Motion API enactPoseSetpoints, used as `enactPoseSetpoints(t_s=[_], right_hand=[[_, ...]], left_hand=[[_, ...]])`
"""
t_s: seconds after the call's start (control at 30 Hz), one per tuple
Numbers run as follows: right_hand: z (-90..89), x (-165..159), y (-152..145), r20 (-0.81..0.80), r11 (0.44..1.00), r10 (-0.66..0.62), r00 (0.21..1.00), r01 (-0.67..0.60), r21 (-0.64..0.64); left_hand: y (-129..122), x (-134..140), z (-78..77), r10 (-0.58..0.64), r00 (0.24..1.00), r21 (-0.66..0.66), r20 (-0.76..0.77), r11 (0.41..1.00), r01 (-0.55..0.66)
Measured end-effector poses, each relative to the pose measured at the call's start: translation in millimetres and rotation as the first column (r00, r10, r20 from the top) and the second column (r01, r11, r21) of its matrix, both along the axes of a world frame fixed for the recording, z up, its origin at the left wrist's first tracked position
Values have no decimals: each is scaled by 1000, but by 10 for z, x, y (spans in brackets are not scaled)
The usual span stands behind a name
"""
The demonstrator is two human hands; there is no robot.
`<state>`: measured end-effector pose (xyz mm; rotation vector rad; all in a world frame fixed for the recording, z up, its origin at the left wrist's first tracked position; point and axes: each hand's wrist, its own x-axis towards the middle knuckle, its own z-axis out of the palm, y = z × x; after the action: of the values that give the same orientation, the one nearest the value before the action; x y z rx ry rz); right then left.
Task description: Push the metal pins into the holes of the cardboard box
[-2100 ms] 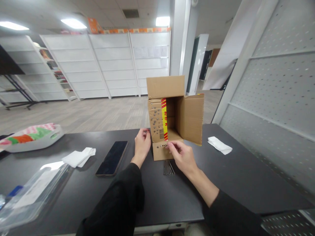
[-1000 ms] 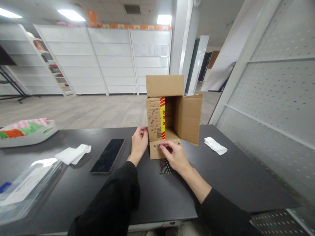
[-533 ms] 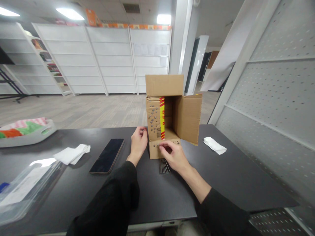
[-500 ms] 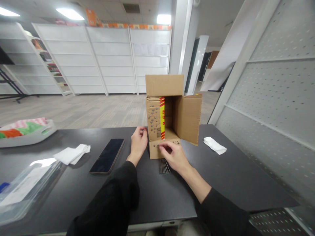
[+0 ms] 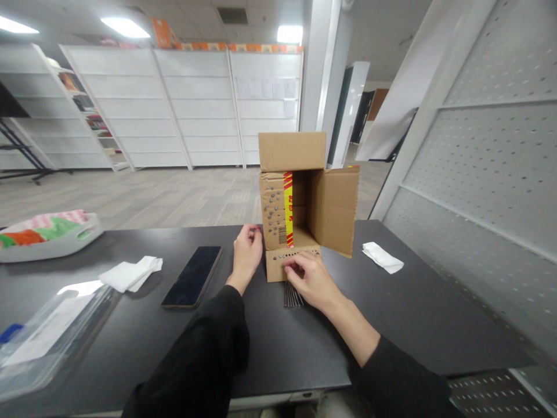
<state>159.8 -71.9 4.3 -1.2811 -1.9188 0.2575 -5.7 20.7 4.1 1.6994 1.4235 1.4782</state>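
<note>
A cardboard box [image 5: 315, 203] stands on the table with its flaps spread and its mouth facing me. Grey nail heads [image 5: 272, 203] dot its left flap beside a yellow and red tape strip [image 5: 288, 203]. A row of dark holes and nail heads crosses the lower flap [image 5: 275, 271], and several thin nail shanks [image 5: 293, 295] show beneath it. My right hand [image 5: 308, 277] is at the lower flap, thumb and fingertips pinched; anything between them is too small to tell. My left hand [image 5: 247, 249] is closed beside the box's left side, fingertips curled around something I cannot make out.
A phone [image 5: 192, 277] lies left of my left hand, with folded white tissues [image 5: 128, 274] and a clear plastic case [image 5: 56, 339] farther left. A white basket with cloth [image 5: 52, 249] sits at the far left. Another tissue [image 5: 383, 257] lies right of the box, near a perforated panel [image 5: 487, 168].
My right hand has dropped slightly from the lower flap's row, so more of the holes and heads show. My left hand keeps its place beside the box.
</note>
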Motion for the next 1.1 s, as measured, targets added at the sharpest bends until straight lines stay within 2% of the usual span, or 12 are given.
enactPoseSetpoints(t_s=[0.17, 0.4, 1.1], right_hand=[[38, 3, -80, 130, 997, -40, 991, 49, -67], [40, -7, -157, 208, 994, 20, 978, 3, -109], [56, -35, -206, 238, 988, 74, 968, -39, -147]], left_hand=[[8, -4, -9, 2, 1000, 3, -6, 1000, -2], [-1, -2, 6, 9, 1000, -1, -6, 1000, -9], [8, -1, -13, 0, 1000, 4, 14, 1000, 0]])
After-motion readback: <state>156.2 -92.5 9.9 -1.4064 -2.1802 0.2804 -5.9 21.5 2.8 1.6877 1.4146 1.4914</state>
